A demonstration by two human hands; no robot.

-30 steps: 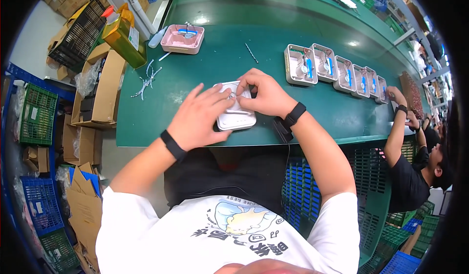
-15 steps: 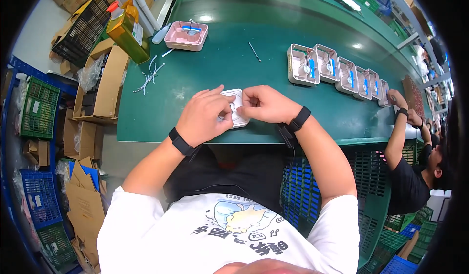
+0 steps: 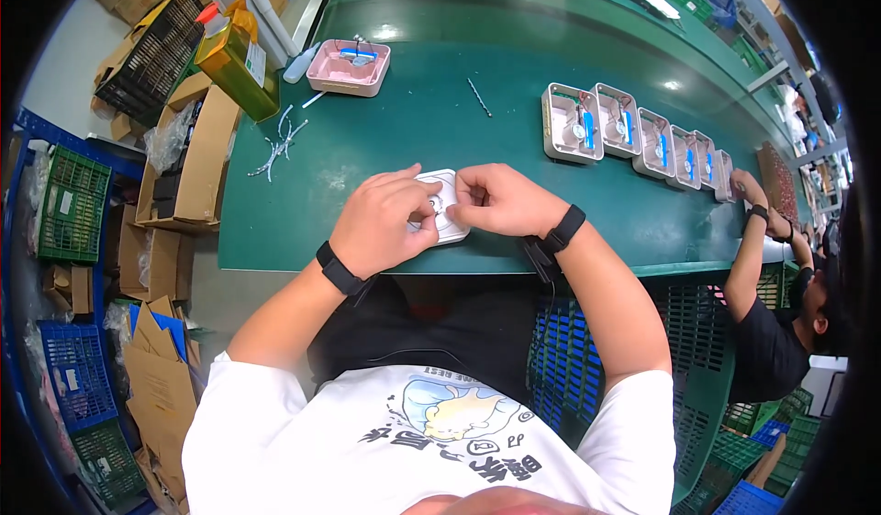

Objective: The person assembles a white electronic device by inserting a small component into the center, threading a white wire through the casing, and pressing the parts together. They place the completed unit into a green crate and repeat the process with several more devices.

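Observation:
A white rounded-square casing (image 3: 451, 232) lies at the near edge of the green table, partly covered by both hands. My left hand (image 3: 384, 219) rests over its left side, thumb and forefinger pinched together near the small part at its middle. From the right, my right hand (image 3: 510, 201) bends in with curled fingers, its thumb and forefinger pressed together at the same spot. What the two pinches hold is too small and too covered to make out. Each wrist carries a black band.
A pale pink box (image 3: 353, 82) with a blue part stands at the back left, near a yellow-green can (image 3: 237, 70) and twisted wires (image 3: 278, 148). Several open boxes (image 3: 571, 151) with blue parts run along the right. A co-worker's hand (image 3: 748, 186) is at the row's end.
Hardly anything differs. Both hands keep their pinches over the white casing, and the view has shifted very slightly.

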